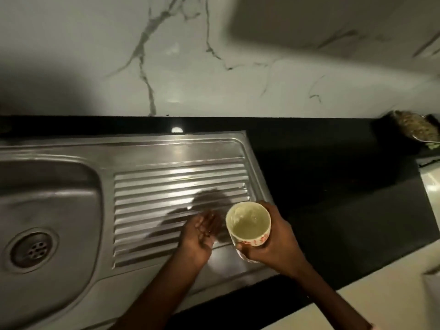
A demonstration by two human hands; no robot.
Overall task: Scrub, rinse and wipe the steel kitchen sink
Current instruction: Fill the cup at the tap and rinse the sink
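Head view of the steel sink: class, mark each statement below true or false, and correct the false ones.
1. The right hand holds a cup. True.
2. The left hand grips a sponge. False: it is open, palm up, holding nothing.
3. Both hands are over the basin. False: they are over the ribbed drainboard.
4. The drain lies left of the drainboard. True.
5. The cup lies tipped over on the black counter. False: it is held upright.
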